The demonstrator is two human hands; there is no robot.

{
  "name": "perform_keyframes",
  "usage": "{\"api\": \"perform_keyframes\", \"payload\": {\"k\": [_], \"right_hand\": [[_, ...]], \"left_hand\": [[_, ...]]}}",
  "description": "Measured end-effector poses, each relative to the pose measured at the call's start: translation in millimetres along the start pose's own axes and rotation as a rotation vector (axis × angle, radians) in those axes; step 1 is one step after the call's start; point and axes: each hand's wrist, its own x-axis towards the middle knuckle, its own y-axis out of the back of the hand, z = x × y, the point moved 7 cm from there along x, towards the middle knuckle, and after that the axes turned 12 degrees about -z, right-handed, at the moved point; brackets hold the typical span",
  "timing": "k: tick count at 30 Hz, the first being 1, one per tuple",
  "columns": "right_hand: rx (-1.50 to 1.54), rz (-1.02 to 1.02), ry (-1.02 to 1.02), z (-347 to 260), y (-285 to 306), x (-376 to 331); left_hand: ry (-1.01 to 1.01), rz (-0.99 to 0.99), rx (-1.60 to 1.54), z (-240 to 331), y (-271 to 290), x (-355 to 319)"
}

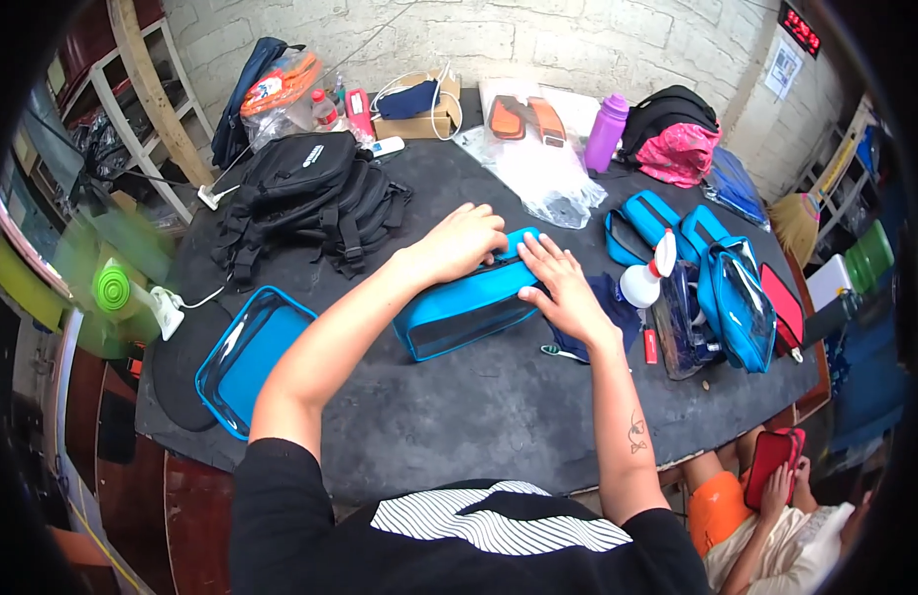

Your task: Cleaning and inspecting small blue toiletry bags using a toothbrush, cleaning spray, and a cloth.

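Mid-table in the head view, the blue case [474, 302] sits under both your hands, see-through panel facing you, fabric wall on top. Left hand [454, 246]: fingers curled in at the top; tips are hidden, so can't tell if they're pinched on anything. Right hand [568, 293]: fingers spread, thumb apart, laid on the right end of the top, not clamped round it.

Handling, my read: light, looks hollow. Fabric should be soft and give under your palm; bound edges look stiffer and seem to hold the box shape. Panel looks like thin plastic film: slick, could crease or scuff, so don't push there. Not fragile otherwise. Best hold: corners or bound edges, with your right palm on top so it doesn't skate on the black table [459, 421]. Hard pressure mid-wall would probably cave it.

Around it: another blue pouch [256, 347] left of your left forearm, backpack [300, 193] at left rear. Spray bottle [641, 286] right of your right hand, more blue pouches past it. Lower right, a co-worker's hand [774, 493] is on a red pouch [773, 458], off the table edge.
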Motion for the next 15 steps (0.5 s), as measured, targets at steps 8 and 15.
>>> {"api": "perform_keyframes", "payload": {"k": [8,15], "right_hand": [[-0.126,-0.099,-0.148,25.8,7.0,2.0],[-0.101,-0.060,-0.101,6.0,-4.1,14.6]], "left_hand": [[-0.167,0.477,0.448,-2.3,24.4,-79.9],[0.379,0.715,0.247,-43.3,-40.9,-179.8]]}}
